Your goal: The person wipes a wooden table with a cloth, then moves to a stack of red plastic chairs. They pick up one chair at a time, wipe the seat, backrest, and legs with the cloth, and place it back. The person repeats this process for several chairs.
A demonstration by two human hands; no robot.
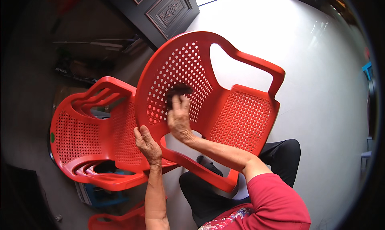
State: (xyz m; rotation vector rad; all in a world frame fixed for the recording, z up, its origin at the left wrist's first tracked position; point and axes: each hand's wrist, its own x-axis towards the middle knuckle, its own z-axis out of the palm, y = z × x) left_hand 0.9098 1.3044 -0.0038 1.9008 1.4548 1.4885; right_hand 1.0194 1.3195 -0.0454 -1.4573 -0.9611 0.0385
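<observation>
A red plastic armchair (242, 119) with a perforated back and seat is tilted in front of me, over my legs. My left hand (149, 145) grips the rim of its backrest at the lower left, thumb up. Against the inside of the backrest my right hand (179, 123) presses a dark cloth (179, 90). The fingers and cloth are smeared by motion, and part of the cloth is hidden behind the fingers. My right forearm crosses over the near armrest.
Left of the armchair stands a stack of similar red chairs (78, 135), close against it. Another red chair (120, 221) shows at the lower edge. A blue plastic piece (104, 196) sits beneath the stack. A dark carved door (168, 15) stands behind; pale floor (321, 77) lies to the right.
</observation>
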